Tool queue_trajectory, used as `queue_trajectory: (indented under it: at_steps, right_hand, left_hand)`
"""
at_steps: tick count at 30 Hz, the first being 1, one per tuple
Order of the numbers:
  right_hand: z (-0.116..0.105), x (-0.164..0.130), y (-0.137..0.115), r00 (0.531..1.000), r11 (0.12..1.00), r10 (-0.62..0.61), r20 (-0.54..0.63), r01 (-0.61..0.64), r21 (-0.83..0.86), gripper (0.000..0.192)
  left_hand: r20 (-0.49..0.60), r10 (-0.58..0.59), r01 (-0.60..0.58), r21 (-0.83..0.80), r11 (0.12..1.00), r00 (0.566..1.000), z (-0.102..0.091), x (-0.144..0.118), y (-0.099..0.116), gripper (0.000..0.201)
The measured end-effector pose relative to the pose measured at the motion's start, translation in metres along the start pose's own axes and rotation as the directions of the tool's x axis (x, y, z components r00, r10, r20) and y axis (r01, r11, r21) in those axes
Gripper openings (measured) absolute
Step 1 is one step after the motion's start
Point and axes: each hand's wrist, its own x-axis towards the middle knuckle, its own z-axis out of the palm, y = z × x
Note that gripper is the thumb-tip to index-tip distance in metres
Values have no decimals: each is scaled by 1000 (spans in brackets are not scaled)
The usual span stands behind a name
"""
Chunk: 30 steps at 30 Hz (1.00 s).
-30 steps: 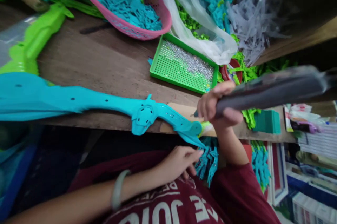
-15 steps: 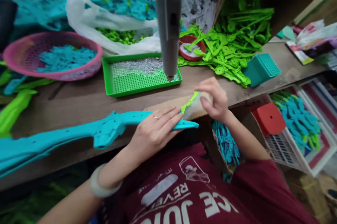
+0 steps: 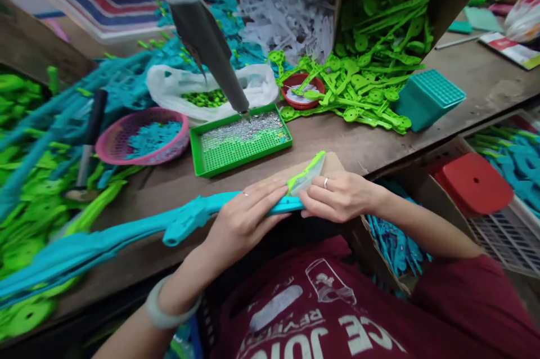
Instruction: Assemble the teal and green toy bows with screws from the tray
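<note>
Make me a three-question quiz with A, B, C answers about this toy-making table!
1. Where is the green tray?
A. on the wooden table
B. on the floor
C. on the red stool

2. What colour is the round basket?
A. yellow
B. pink
C. black

3. What do both hands do?
A. hang free
B. wave
C. press on the long teal piece

Answers:
1 A, it lies flat on the tabletop.
2 B, its mesh wall is pink.
3 C, the left hand and right hand rest on it.

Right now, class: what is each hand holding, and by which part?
Both grip the long teal plastic piece at its near end: left hand over it, right hand pinching the green-edged tip.
</note>
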Motion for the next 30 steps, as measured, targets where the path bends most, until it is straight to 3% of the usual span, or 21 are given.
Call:
queue_trajectory:
  at_steps: [4,10,15,17,24,26,27,28,30]
  right_hand:
    - [1,4,5,986,986,-167,-17,167,-19,19]
    - [0,13,0,986,988,-144,-81,148,48,22]
    - [-2,18,6,991,989,-115,-66,120,82,23]
    - [0,18,8,990,988,-130,-61,135,73,23]
    - [10,2,-3,989,977,-144,-25,147,157,18]
    - [15,-5,1,999,956,-27,-28,34,292,30]
    - [20,-6,7,994,927,104,-38,-83,365,38]
    - [26,-4,15,959,874,279,-51,-231,427,45]
    - [46,9,35,793,690,606,-61,-485,538,52]
  left_hand:
    - [-44,28,-24,99,995,999,5,-3,5,39]
    - [-223,144,-87,248,965,964,22,-11,10,38]
    - [-177,57,-42,87,995,983,11,-11,6,35]
    - [-215,73,-73,7,997,974,9,-16,2,31]
    - [-265,151,-151,23,988,952,29,-38,-7,23]
    - [-278,161,-159,28,987,947,39,-40,-6,22]
    - [-297,167,-165,32,986,940,45,-40,-5,22]
    - [-316,171,-167,43,985,933,51,-39,-3,22]
    - [-325,169,-151,78,985,931,63,-39,1,22]
